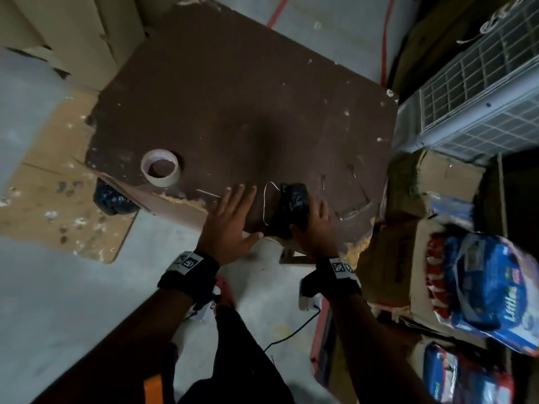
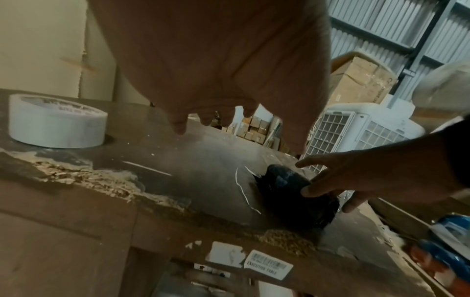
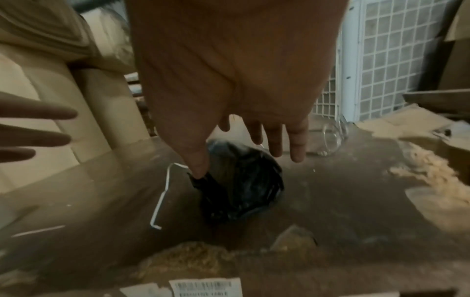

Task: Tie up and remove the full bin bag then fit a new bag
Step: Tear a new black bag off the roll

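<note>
My right hand (image 1: 313, 225) w/ fingers spread, thumb touching the folded black bin bag (image 1: 293, 207) near the tabletop's (image 1: 233, 97) front edge; left hand (image 1: 230, 220) flat, empty beside it. Looks like the new-bag step: next I'd grip it, shake it open. Tape roll (image 1: 160, 167) further left.

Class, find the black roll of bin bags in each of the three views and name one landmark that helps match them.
Head: roll of bin bags lower centre, at the table's near edge, under the right hand.
Left wrist: right of centre.
Right wrist: centre, below the fingers.
Shared landmark: the bent white wire beside it.
</note>
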Demonstrator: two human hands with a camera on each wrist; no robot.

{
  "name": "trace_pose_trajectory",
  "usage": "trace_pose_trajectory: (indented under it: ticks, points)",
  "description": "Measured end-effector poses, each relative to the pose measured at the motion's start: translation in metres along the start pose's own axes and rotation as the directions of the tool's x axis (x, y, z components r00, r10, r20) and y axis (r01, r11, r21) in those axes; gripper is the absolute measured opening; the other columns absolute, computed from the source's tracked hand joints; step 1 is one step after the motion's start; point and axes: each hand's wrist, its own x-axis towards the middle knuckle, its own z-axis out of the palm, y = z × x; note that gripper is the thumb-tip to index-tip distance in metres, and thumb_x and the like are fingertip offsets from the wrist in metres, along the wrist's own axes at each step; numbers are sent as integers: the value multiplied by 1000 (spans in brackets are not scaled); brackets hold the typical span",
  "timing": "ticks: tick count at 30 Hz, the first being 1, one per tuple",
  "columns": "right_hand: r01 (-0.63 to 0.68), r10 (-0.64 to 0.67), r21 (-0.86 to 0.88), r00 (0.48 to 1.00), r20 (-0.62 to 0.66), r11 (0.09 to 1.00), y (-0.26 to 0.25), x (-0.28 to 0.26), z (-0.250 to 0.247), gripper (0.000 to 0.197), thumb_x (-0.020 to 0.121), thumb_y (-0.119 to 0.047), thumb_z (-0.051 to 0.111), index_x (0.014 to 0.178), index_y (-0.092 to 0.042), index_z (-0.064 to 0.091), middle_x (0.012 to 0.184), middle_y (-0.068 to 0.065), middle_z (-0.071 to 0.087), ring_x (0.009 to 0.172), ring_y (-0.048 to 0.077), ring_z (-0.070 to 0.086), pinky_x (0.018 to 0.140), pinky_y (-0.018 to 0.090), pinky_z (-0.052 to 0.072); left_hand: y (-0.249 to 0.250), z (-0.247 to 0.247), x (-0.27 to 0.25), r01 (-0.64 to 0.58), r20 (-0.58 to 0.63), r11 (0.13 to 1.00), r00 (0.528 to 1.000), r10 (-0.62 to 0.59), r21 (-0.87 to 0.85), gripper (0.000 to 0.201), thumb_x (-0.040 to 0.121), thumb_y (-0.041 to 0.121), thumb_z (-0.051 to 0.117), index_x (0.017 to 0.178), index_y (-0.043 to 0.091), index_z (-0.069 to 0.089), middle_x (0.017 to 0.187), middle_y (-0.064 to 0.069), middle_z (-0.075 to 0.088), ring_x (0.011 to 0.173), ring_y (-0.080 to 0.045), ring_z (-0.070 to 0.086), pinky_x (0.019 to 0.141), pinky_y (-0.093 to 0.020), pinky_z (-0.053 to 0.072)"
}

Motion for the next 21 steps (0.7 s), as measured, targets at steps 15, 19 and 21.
trace_pose_trajectory:
  ticks: [15, 19, 21]
  points:
    - [34, 4, 540, 998, -69, 841, 15, 13, 8, 65, 89, -21, 76, 146, -13, 46, 130, -1, 62, 113, 18, 63, 95, 41, 55, 18, 11, 21, 196, 180, 909, 974, -136, -369, 92, 91, 57, 65, 163, 36, 13, 169, 4, 27, 153, -17, 30, 120, -45, 37]
    - [135, -206, 735, 978, 7, 665, -22, -6, -22, 79, 84, -28, 83, 152, -22, 41, 142, 0, 60, 129, 16, 60, 101, 40, 56, 31, -23, 30, 293, 236, 547, 956, -173, -784, 62, 95, 47, 69, 150, 28, 47, 146, 8, 60, 136, -7, 54, 117, -42, 42]
    - [182, -303, 754, 953, 24, 631, -47, -12, -29, 82, 84, -25, 84, 152, -22, 40, 146, 2, 58, 134, 21, 57, 106, 51, 53, 36, -50, 27, 228, 144, 491, 969, -202, -841, 42, 98, 36, 68, 137, 21, 61, 128, 6, 71, 122, -9, 65, 110, -39, 50]
